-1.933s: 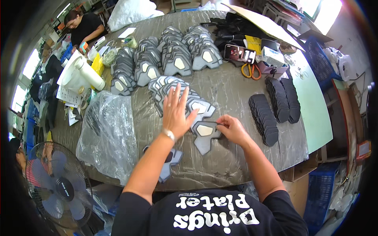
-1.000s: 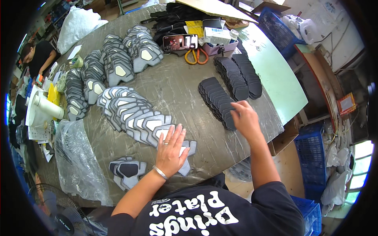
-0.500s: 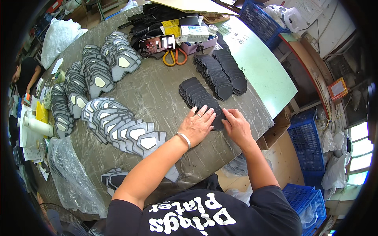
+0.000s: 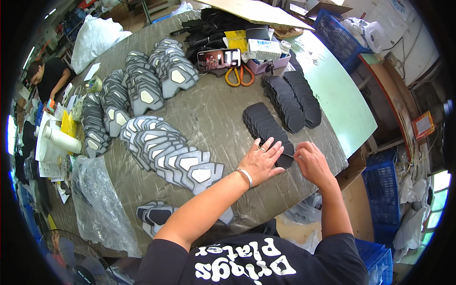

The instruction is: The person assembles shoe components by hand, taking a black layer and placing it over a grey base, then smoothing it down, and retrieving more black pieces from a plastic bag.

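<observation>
My left hand (image 4: 262, 163), with a bracelet and a ring, lies with its fingers spread over the near end of a row of overlapping black pads (image 4: 264, 121). Just right of that end is my right hand (image 4: 314, 164), its thumb and fingertips pinched together. Whatever is between them is too small to make out. Two more rows of black pads, one in the middle (image 4: 284, 102) and one further right (image 4: 304, 97), lie beyond. To the left, a row of grey, white-centred pieces (image 4: 178, 156) fans across the table toward my left forearm.
Several more grey rows (image 4: 145, 90) lie at the far left. Orange-handled scissors (image 4: 239, 77), a propped phone (image 4: 219, 60) and a purple box (image 4: 269, 65) stand at the back. Clear plastic (image 4: 102, 209) hangs by the left edge, near a fan (image 4: 76, 261). Another person (image 4: 51, 78) is at far left.
The whole view has shifted, so the table appears further right. My right fingertips have come off the near pad's edge, a little to the right. My left hand stays on the row.
</observation>
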Available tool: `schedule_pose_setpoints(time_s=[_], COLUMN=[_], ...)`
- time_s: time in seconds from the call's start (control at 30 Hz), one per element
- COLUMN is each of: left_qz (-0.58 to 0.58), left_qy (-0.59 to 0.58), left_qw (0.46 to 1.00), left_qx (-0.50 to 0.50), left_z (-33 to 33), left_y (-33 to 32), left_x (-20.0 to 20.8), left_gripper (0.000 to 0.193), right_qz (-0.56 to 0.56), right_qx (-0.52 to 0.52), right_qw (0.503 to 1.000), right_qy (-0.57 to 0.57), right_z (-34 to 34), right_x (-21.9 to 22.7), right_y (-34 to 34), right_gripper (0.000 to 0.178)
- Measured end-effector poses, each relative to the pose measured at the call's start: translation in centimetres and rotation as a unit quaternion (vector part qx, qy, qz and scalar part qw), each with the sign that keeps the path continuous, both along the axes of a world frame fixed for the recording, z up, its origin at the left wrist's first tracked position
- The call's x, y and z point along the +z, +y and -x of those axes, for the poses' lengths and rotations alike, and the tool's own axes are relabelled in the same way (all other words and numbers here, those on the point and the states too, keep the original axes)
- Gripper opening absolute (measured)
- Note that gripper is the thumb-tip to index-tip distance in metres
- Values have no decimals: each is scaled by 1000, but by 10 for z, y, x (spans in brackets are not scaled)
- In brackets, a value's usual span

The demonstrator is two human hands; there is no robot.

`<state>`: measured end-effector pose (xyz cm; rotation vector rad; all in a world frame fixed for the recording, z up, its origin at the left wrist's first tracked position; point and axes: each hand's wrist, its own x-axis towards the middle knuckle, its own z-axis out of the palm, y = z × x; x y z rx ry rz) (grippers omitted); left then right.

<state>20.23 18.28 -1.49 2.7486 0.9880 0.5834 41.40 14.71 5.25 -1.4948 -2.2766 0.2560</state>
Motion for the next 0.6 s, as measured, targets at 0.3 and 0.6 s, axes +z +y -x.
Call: schedule_pose_setpoints(time_s=[0.3,0.6], left_qz=[13,73], left_qy=[-12,-87], left_qw=[1000,973], left_qx=[-19,200], left_z=[46,153], left_y=[-4,-152], left_x=[33,21], left_gripper=[102,39], right_qz=[195,442], right_qx=[-101,-4], right_qw=[830,816], right_qy=[513,372], right_z=[2,103], right_x=[13,-20], right_y=[-58,-32], right_gripper=[8,14])
